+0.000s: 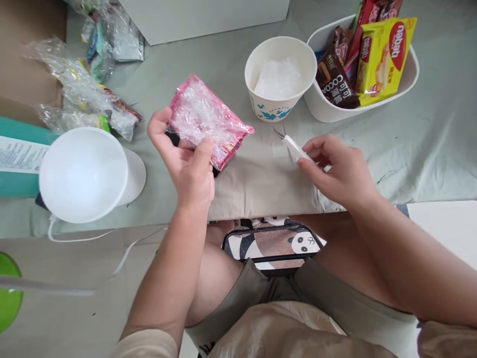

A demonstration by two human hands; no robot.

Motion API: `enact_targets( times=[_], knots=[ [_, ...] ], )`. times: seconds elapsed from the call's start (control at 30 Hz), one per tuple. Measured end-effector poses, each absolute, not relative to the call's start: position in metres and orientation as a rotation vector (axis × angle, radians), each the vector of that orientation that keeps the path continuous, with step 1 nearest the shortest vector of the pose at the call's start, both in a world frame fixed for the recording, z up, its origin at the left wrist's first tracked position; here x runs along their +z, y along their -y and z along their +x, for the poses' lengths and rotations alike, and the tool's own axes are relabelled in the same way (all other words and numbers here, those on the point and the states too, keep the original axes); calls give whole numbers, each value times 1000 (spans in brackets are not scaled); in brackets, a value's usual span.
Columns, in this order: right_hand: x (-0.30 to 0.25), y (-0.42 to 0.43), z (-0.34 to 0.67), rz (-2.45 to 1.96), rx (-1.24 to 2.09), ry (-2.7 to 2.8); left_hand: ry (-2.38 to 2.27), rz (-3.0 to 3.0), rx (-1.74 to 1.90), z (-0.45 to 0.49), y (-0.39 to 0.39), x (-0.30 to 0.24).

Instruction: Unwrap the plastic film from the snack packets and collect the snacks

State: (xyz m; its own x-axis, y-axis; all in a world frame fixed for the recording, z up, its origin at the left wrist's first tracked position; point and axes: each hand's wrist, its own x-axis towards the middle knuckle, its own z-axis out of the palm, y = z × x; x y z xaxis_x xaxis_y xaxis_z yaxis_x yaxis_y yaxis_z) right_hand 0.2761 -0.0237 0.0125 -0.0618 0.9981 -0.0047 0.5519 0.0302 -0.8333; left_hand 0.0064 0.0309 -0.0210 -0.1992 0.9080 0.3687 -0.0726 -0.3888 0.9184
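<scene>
My left hand [186, 161] is closed on a pink snack packet [206, 119] wrapped in crinkled clear plastic, held a little above the grey-green cloth [231, 64]. My right hand [337, 169] is closed on a small white-handled tool [294, 145] whose metal tip points up and left, toward the packet. A white paper cup [279, 77] with blue hearts stands just behind the tool, with clear plastic wrap inside it.
A white tub [328, 109] of wafer and cocoa snack packs stands at the back right. A white round lamp [84, 174] with a cord is at the left, with crumpled plastic wrappers [80, 97] behind it. A panda-print case [272, 243] rests on my lap.
</scene>
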Motion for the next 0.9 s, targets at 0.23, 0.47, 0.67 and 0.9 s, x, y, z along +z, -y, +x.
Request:
enact_targets(
  times=[0.23,0.47,0.67,0.9],
  knots=[
    [-12,14,290,-1807,103,1969,-987,1157,1497,25,-20,-15],
    [6,26,262,-1280,647,1832,-914,1193,1081,39,-4,-9],
    [5,28,252,-1269,889,1590,-913,1270,972,48,-2,-4],
    [11,35,260,-1035,770,1644,-1037,1104,1022,49,-9,-15]
  ],
)
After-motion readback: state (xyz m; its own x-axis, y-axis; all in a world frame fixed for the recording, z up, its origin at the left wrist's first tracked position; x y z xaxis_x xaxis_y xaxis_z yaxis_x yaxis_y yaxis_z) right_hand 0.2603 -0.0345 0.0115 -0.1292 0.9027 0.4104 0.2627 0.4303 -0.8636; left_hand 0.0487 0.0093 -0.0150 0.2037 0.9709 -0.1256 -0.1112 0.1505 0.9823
